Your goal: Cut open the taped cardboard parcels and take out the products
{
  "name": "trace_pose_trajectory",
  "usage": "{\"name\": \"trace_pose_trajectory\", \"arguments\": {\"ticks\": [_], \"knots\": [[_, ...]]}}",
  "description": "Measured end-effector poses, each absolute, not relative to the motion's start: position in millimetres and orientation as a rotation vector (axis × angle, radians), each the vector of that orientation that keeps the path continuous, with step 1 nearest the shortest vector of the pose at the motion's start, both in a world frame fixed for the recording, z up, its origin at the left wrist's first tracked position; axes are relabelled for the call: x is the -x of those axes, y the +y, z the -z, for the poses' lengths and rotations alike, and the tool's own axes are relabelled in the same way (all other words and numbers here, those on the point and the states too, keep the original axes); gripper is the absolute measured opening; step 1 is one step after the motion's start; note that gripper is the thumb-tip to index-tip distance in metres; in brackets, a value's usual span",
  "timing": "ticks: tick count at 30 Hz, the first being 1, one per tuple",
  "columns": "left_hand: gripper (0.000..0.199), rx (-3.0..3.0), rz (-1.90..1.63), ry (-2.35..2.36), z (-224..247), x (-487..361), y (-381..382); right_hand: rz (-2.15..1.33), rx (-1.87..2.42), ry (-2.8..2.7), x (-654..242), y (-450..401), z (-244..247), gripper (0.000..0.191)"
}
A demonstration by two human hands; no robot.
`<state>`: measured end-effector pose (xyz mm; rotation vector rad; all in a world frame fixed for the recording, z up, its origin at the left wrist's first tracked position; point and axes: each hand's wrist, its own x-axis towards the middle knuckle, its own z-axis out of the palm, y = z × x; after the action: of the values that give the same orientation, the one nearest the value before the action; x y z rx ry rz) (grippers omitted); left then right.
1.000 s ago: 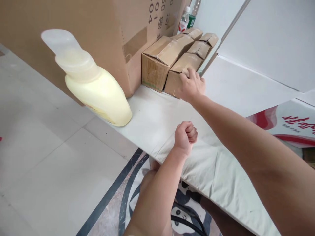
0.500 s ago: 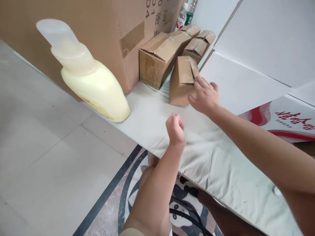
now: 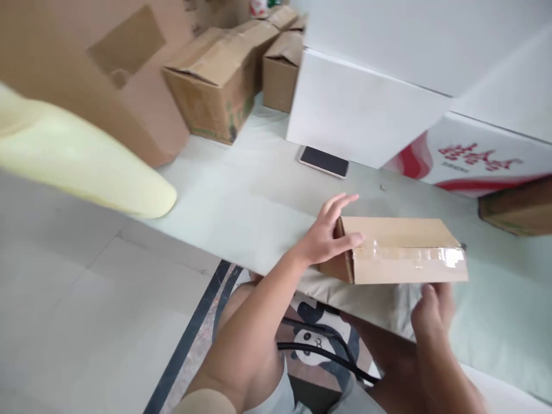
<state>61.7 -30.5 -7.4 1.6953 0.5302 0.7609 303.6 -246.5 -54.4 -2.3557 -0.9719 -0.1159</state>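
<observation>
While left hand point(image 3: 324, 238) clasps a carton point(image 3: 401, 234), right hand point(image 3: 432, 310) of unclear grip, phone point(image 3: 324, 161) beyond, yellow bottle point(image 3: 95, 164) leftward.

Taped box point(image 3: 397, 232): lt brown w/ clear glossy strip; bottle point(image 3: 95, 164): pale yellow; lg carton point(image 3: 146, 115): brown w/ darker patch; sm box point(image 3: 202, 103): brown w/ green marks; cloth point(image 3: 254, 195): pale grey-green; phone point(image 3: 324, 161): blk screen, pale rim; printed carton point(image 3: 478, 172): wht w/ red waves & lettering; tiles point(image 3: 77, 310): lt grey; mat point(image 3: 307, 338): blk/wht panda print, dk border; tubes point(image 3: 297, 346): blk; shorts point(image 3: 269, 397): lt grey
</observation>
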Motion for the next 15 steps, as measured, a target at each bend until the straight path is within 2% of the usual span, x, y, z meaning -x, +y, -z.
{"name": "trace_pose_trajectory", "arguments": {"ticks": [5,9,13,15], "knots": [[0.058,-1.531,-0.889,0.625,22,-88,-30,0.208,2.345,-0.869,-352,-257,52,0.047],[0.049,-1.399,-0.985,0.65,24,-103,-19,0.181,2.5,-0.804,-390,-267,62,0.054],[0.053,-1.403,-1.06,0.686,19,-112,-20,0.118,2.533,-0.89,-392,-264,70,0.061],[0.056,-1.427,-1.085,0.685,17,-112,-23,0.079,2.558,-0.871,-390,-257,67,0.055]]}}
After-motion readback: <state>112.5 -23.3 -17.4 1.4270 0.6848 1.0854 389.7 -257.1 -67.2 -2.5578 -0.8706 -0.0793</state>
